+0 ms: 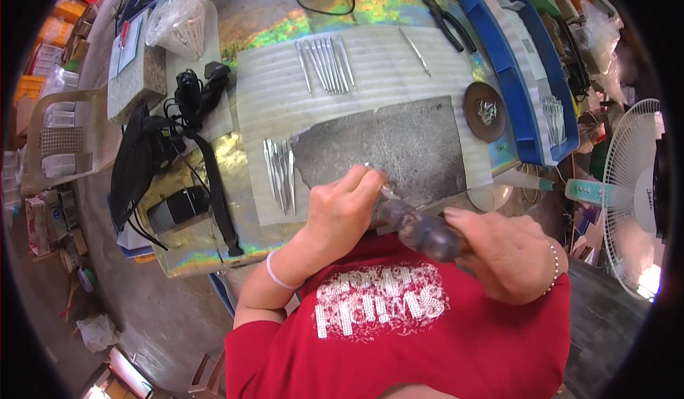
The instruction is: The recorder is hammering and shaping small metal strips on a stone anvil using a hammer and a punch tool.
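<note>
My right hand (pixel 509 256) is closed round a hammer (pixel 424 234); its dark, rounded head is close to the fingers of my left hand. My left hand (pixel 342 203) pinches a small shiny metal piece (pixel 387 192), mostly hidden by the fingers, over the near edge of a flat grey stone slab (pixel 399 146). Left of the slab lies a group of slim silvery metal rods (pixel 280 176). Beyond it are a row of similar rods (pixel 326 64) and a single one (pixel 415 51). A round brown dish (pixel 472 117) holds small metal bits.
Under the slab is a white foam sheet (pixel 263 114). Black-handled pliers (pixel 447 23) and a long blue tray (pixel 516 107) are at the right, near a white fan (pixel 627 192). At the left lie black straps (pixel 214 185), a black box (pixel 178 209) and a stone block (pixel 139 82).
</note>
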### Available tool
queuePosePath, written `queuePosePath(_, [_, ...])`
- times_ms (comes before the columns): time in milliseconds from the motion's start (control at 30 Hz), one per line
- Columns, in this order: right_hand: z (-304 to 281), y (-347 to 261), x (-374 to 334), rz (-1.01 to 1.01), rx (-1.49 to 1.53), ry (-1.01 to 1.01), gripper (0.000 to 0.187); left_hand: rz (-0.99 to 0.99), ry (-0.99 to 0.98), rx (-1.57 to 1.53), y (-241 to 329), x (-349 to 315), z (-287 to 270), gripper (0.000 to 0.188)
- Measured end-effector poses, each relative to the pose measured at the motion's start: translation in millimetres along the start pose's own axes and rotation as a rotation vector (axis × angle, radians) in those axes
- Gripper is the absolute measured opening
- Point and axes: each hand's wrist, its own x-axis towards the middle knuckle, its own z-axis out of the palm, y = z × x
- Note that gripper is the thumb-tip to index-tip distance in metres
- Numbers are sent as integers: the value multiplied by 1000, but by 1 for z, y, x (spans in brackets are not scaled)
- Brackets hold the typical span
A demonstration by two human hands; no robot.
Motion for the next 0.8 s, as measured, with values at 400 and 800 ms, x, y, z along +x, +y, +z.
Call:
queuePosePath(400, [-5,2,-1,128,64,-104,50,30,35,0,0,0,2,15])
queuePosePath(800, [73,78,-16,475,-223,115,49,-618,121,-1526,15,11,-45,15])
